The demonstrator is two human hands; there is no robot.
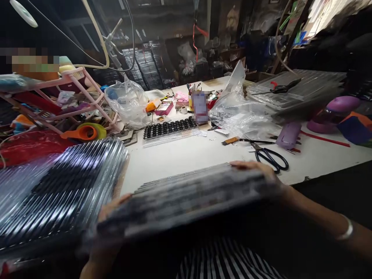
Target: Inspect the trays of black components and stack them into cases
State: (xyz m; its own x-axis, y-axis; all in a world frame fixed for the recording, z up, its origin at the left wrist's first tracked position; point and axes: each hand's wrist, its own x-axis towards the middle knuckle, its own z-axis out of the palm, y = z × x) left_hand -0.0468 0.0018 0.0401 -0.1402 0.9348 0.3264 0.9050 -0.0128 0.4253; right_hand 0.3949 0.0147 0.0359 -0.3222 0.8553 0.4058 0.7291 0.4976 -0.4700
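In the head view, the left hand (pixel 112 209) grips the left end of a layered plastic stack (pixel 186 197), and the right hand (pixel 255 168) is closed over its far right corner. The stack is dark with clear edges, spans the gap between both hands, and sits in front of the body at the near side of the white worktable (pixel 162 162). Motion blur hides its detail; whether it rests on the table cannot be told. Just left of the left hand, a large pile of clear-and-black plastic packs (pixel 78 174) limits space on that side. Behind this pile are a red plastic bag (pixel 35 145), an orange ring-shaped holder (pixel 74 134) and a crowded pink rack (pixel 98 102). Beyond the stack, a black gridded tray (pixel 170 128) lies near the middle of the table, with a clear plastic bag (pixel 128 102) to its left and crumpled clear film (pixel 244 116) to its right. Beyond the right hand lie black-handled scissors (pixel 257 147), a utility knife (pixel 230 141) and a purple holder (pixel 288 135). Further right, a red strip (pixel 325 138) points towards a purple-lidded container (pixel 334 112); clear sheets (pixel 314 87) are piled behind.
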